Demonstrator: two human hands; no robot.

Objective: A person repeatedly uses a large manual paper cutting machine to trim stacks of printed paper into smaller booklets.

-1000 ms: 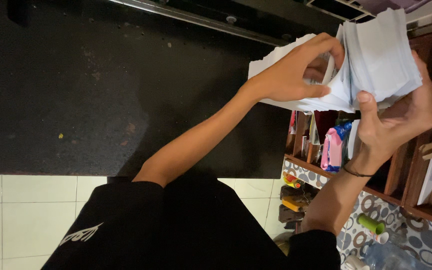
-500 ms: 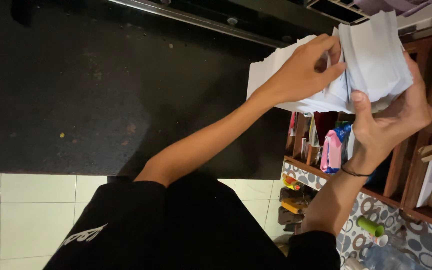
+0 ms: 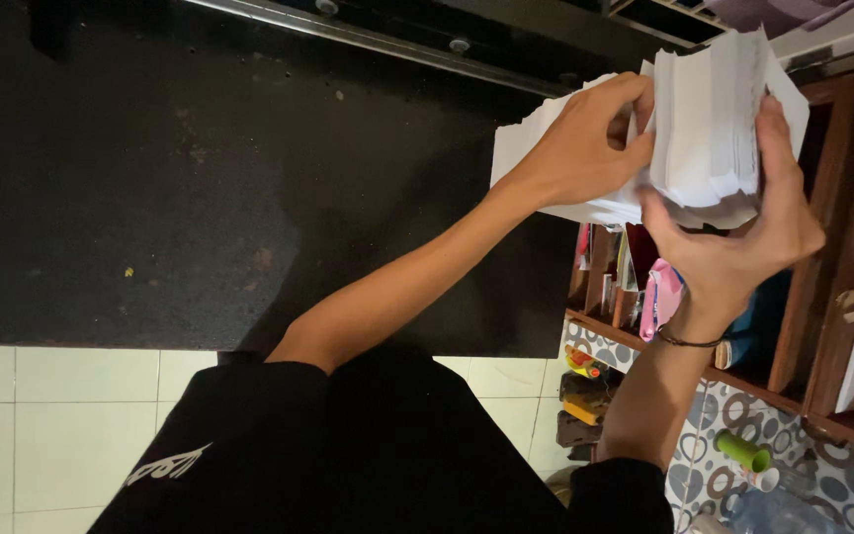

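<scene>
White paper stack (image 3: 709, 119) clamped between left hand (image 3: 580, 148) and right hand (image 3: 733, 247) fingers

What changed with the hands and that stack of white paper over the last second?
The left hand slid a little further across the thick stack of white paper sheets, its fingers now tucked in between the sheets and parting them. The right hand kept its grip under the stack's lower edge, thumb up its side. The dark countertop and the wooden shelf look unchanged.
</scene>
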